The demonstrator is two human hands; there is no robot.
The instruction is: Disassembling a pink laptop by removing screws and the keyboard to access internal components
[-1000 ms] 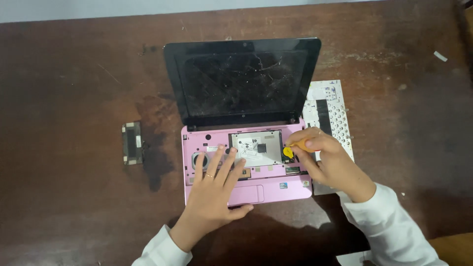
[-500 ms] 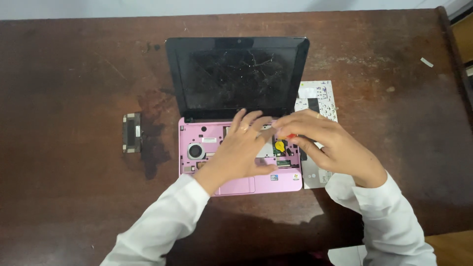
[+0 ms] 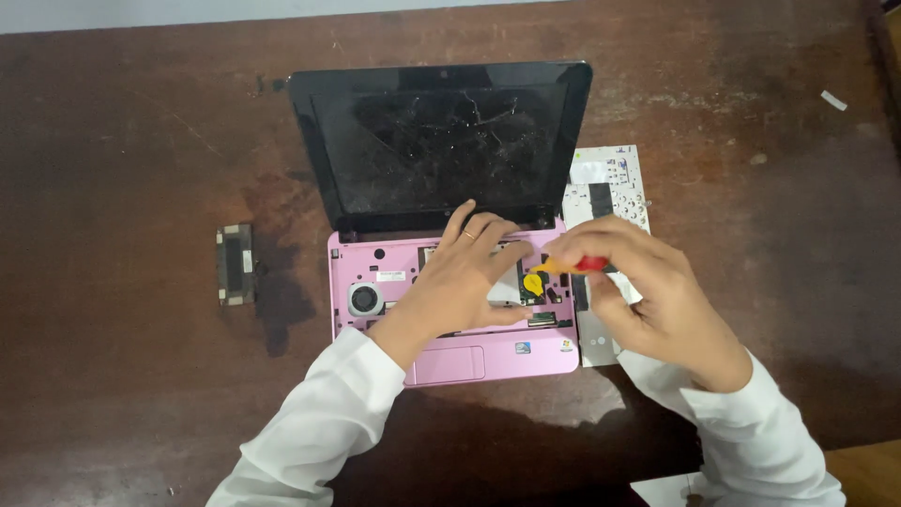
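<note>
Head view, the only one, with everything placed off the pink laptop.

The laptop sits open at mid-table, cracked dark screen at the far edge. The keyboard is off, so the base shows bare internals: round fan near its left side, boards and a yellow part right of centre.

Your left hand lies flat on the middle of the open base, fingers spread loosely and pointing toward the hinge. It grips nothing and just presses on the chassis. There is a ring on one finger.

Your right hand is over the laptop's right edge, fingers pinched shut round a small screwdriver with a red and orange handle. Its long axis runs nearly level, left to right across the base. The tip end points left, into the internals beside the yellow part, and the handle end is buried in your fist. I can't tell if the tip touches anything, as your thumb and the left fingertips crowd it.

Key relation: the screwdriver's working end sits just right of your left fingertips, almost touching them. The right hand is the one on the tool, and the left is near enough to be in its way.

The detached keyboard lies face down under your right hand, against the laptop's right side. A small dark rectangular part lies well left of the laptop. The wooden table has a dark stain between that part and the laptop.
</note>
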